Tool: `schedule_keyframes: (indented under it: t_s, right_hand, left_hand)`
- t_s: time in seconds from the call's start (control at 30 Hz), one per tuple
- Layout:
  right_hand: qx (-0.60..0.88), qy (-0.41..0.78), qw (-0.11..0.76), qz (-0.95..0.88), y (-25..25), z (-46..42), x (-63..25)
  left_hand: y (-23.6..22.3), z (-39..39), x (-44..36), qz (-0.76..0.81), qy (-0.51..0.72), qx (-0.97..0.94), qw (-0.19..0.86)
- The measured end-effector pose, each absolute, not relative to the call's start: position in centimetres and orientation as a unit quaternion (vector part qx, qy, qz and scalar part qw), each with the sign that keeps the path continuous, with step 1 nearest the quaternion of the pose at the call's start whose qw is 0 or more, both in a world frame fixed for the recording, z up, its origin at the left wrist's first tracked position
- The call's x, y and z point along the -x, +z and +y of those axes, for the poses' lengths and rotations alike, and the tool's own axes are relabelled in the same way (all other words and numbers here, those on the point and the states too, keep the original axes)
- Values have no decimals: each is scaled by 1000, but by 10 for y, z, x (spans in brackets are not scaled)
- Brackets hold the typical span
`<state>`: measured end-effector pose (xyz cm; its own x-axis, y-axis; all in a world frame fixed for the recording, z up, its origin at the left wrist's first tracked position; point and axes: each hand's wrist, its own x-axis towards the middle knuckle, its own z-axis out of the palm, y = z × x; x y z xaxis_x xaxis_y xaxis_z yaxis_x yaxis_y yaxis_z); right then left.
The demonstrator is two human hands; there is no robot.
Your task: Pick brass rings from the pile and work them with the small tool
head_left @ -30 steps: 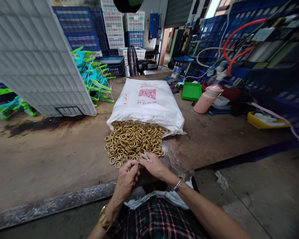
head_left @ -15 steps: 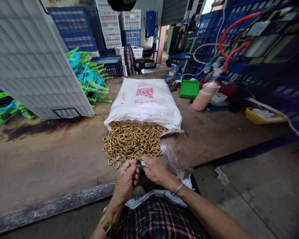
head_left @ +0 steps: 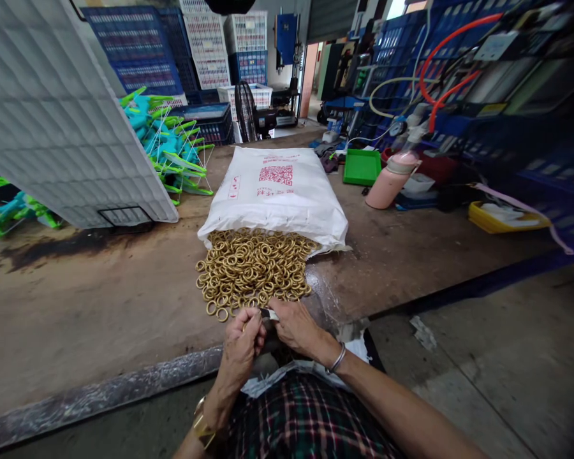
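My left hand (head_left: 242,339) is closed at the table's front edge, with a brass-coloured ring (head_left: 243,327) partly showing between its fingers. Just to its right, my right hand (head_left: 300,329) grips a small tool (head_left: 270,314) with a dark end and a white part. The dark end points at the left fingertips; whether it touches the ring I cannot tell. Right beyond both hands lies a heap of brass-coloured rings (head_left: 253,271), spilling from the mouth of a white woven sack (head_left: 263,213) with red print.
A grey-white ribbed panel (head_left: 81,140) leans on the left, with green and turquoise plastic pieces (head_left: 172,150) behind it. To the right are a green tray (head_left: 362,167), a pink bottle (head_left: 390,185) and a yellow tray (head_left: 502,220). The wooden table (head_left: 100,299) ends in a plastic-wrapped edge.
The dark end of the tool shows more plainly between my hands, and a bit of the ring now appears in the left fingers. The whole view has shifted slightly.
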<state>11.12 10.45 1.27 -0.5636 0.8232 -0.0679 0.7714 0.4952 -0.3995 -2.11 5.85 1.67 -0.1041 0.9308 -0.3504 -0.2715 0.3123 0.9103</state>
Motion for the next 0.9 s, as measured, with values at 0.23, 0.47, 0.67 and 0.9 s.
schedule_keyframes:
  t_s: [0.23, 0.47, 0.67, 0.9]
  right_hand:
    - [538, 169, 65, -823, 12, 116, -112]
    - [577, 134, 120, -796, 19, 131, -102]
    - [591, 111, 74, -795, 18, 138, -91]
    - [545, 174, 182, -800, 14, 136, -103]
  left_hand:
    - [31, 44, 21, 492, 508, -277, 651]
    - [33, 51, 26, 447, 555, -158, 683]
    - [29, 50, 32, 406, 566, -98, 711]
    - [25, 56, 37, 398, 563, -14, 725]
